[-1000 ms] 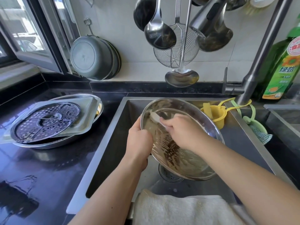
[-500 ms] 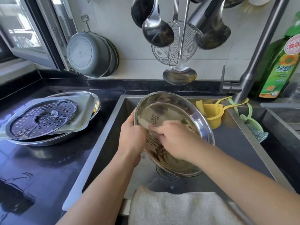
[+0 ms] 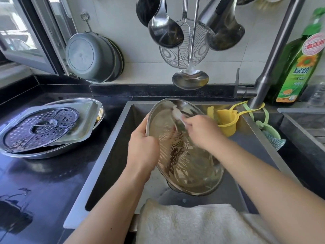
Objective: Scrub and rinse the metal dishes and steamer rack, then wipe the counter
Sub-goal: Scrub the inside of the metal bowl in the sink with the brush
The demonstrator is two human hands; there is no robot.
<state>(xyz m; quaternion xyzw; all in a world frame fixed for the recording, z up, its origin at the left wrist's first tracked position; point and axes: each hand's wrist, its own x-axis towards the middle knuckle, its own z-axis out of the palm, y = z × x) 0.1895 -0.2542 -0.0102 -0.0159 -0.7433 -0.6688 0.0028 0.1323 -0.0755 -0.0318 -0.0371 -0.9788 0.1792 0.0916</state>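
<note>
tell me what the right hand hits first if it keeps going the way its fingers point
Probably the far inner wall of the metal dish: the right hand points up-left with the scrubber already near it, though depth is unclear.

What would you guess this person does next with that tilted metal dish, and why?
Probably draw the scrubber back down across the dish. The right hand holds it near the upper rim, while brown residue shows on the lower part. The left hand grips the left rim, holding the dish tilted over the sink.
</note>
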